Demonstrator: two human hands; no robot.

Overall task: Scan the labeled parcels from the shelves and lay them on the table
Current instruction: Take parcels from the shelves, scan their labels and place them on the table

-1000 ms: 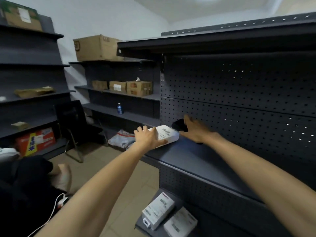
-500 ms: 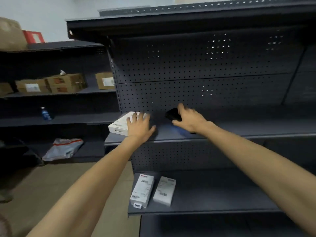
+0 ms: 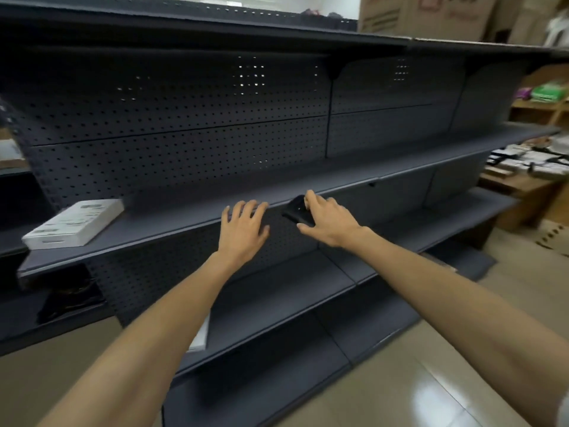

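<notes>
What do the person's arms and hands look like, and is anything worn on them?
Both forearms are bare; no long sleeves cover them. The left hand and right hand have no gloves, and no rings, watch or bracelet show.

Shelf (image 3: 172, 223): dark blue-grey. Back panel (image 3: 184, 118): same grey, dot-perforation grid. Parcel (image 3: 74, 223), 9 o'clock: white, grey printed labels. Scanner (image 3: 297, 209), centre: black. Floor (image 3: 431, 380), 5 o'clock: glossy beige tile. Cardboard boxes (image 3: 415, 13), 1 o'clock: brown. Table (image 3: 517, 183), 3 o'clock: tan wood.
</notes>
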